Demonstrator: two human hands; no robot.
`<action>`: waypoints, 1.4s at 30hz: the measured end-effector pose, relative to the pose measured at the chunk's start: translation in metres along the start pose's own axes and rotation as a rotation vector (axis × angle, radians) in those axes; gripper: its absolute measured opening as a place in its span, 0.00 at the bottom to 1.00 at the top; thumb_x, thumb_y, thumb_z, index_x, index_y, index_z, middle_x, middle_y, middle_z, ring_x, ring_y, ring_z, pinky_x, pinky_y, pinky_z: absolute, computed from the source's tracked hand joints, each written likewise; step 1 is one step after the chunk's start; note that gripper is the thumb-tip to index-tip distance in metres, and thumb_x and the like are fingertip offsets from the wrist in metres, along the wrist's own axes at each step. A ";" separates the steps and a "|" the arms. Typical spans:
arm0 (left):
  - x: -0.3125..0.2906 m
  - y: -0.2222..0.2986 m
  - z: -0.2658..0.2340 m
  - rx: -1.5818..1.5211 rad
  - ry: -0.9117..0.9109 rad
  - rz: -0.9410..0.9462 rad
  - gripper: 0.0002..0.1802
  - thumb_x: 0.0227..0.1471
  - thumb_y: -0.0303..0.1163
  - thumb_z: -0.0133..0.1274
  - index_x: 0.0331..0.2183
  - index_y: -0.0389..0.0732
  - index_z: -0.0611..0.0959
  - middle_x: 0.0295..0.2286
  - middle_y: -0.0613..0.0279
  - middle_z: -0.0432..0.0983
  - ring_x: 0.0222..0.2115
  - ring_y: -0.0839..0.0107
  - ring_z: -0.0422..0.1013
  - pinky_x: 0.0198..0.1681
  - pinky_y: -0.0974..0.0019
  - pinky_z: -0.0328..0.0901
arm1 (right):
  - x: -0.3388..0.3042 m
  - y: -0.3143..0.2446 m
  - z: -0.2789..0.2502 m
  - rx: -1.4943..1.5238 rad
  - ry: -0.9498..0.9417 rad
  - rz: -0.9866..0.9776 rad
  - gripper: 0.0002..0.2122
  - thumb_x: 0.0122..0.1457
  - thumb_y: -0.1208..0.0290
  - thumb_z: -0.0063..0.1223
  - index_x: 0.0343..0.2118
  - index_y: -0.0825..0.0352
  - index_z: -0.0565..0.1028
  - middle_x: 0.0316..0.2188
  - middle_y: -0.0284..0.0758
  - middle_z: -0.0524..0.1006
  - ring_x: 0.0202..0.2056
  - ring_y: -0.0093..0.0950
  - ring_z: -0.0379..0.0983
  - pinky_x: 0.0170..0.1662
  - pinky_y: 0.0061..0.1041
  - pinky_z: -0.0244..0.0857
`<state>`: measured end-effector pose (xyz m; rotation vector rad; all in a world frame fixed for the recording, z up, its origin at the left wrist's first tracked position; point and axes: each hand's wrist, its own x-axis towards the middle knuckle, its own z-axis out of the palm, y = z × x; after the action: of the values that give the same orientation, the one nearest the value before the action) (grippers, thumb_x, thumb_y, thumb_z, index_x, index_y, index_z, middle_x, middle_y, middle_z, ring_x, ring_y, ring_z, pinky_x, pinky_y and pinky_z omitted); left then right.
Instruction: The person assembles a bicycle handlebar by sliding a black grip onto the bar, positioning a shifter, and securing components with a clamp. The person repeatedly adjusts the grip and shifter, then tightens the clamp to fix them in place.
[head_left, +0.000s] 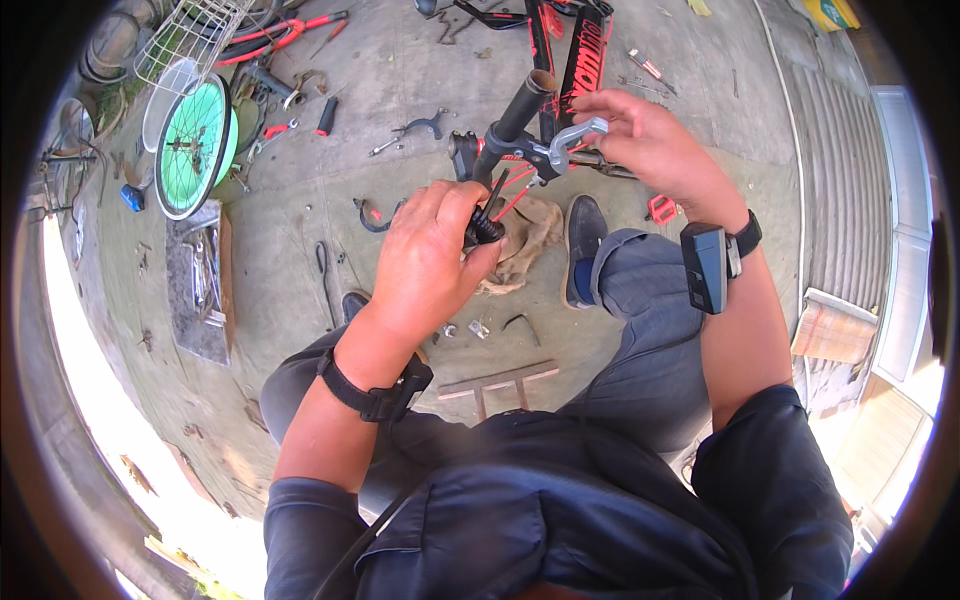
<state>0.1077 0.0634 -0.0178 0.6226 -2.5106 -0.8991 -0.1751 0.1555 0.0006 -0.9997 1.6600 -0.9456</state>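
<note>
My left hand [430, 245] is closed around a black part with a ribbed round end [486, 229], most of it covered by my fingers. Just beyond it a black bicycle tube [522, 108] slants up to an open end. A silver brake lever [574, 140] is clamped to that tube. My right hand [640, 140] is at the lever's tip, fingers parted and slightly curled. Whether it touches the lever I cannot tell. Behind it stands the black bicycle frame [588, 60] with red lettering. Red spokes [515, 185] show under the tube.
A tray of wrenches [200, 285] lies at left, below a green-rimmed wheel [193, 147]. Loose tools and parts include a curved brake arm [425, 124], a screwdriver [327, 117] and a red pedal [661, 209]. A brown cloth [525, 250] lies between my feet, near a metal bracket [500, 382].
</note>
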 end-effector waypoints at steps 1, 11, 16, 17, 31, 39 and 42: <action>0.001 0.000 0.001 0.012 0.002 0.005 0.28 0.41 0.26 0.69 0.45 0.38 0.75 0.38 0.51 0.77 0.39 0.48 0.73 0.42 0.52 0.69 | 0.002 0.002 0.004 -0.023 -0.056 -0.034 0.24 0.58 0.73 0.51 0.59 0.70 0.70 0.44 0.37 0.80 0.44 0.23 0.76 0.47 0.24 0.69; 0.010 0.002 0.006 0.074 0.029 0.067 0.30 0.39 0.24 0.69 0.46 0.38 0.75 0.39 0.50 0.77 0.40 0.47 0.74 0.44 0.51 0.69 | 0.017 0.014 0.028 -0.033 -0.217 -0.137 0.25 0.58 0.71 0.52 0.60 0.68 0.72 0.34 0.31 0.78 0.35 0.19 0.71 0.38 0.23 0.66; 0.013 0.002 0.006 0.066 0.019 0.035 0.30 0.39 0.24 0.69 0.47 0.38 0.75 0.40 0.50 0.78 0.40 0.47 0.74 0.44 0.51 0.69 | 0.020 0.015 0.031 -0.080 -0.189 -0.150 0.23 0.59 0.69 0.53 0.58 0.68 0.74 0.30 0.28 0.76 0.31 0.18 0.69 0.33 0.24 0.64; 0.013 0.002 0.007 0.070 0.019 0.031 0.30 0.39 0.24 0.69 0.47 0.38 0.75 0.40 0.50 0.78 0.40 0.47 0.74 0.44 0.51 0.69 | 0.019 0.014 0.030 -0.119 -0.178 -0.140 0.23 0.59 0.68 0.54 0.57 0.68 0.74 0.29 0.28 0.76 0.31 0.18 0.69 0.33 0.24 0.64; 0.016 0.002 0.008 0.099 0.013 0.046 0.31 0.38 0.25 0.69 0.47 0.39 0.76 0.41 0.51 0.78 0.41 0.48 0.74 0.45 0.51 0.69 | 0.016 0.008 0.031 -0.194 -0.125 -0.177 0.21 0.61 0.65 0.55 0.55 0.70 0.75 0.28 0.30 0.76 0.30 0.20 0.69 0.33 0.25 0.65; 0.019 0.004 0.008 0.177 0.041 0.102 0.33 0.39 0.26 0.70 0.50 0.39 0.76 0.41 0.50 0.78 0.41 0.47 0.74 0.44 0.52 0.70 | 0.015 0.006 0.034 -0.136 -0.111 -0.165 0.21 0.61 0.65 0.55 0.54 0.71 0.76 0.32 0.31 0.79 0.34 0.21 0.72 0.37 0.24 0.67; 0.016 0.005 0.012 0.157 0.044 0.045 0.33 0.39 0.29 0.70 0.49 0.38 0.76 0.40 0.50 0.79 0.39 0.48 0.75 0.42 0.51 0.70 | 0.016 0.006 0.034 -0.109 -0.126 -0.158 0.20 0.61 0.66 0.55 0.54 0.72 0.76 0.34 0.33 0.80 0.36 0.21 0.73 0.39 0.24 0.68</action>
<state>0.0873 0.0637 -0.0195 0.6247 -2.5613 -0.6697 -0.1474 0.1386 -0.0188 -1.2540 1.5579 -0.8826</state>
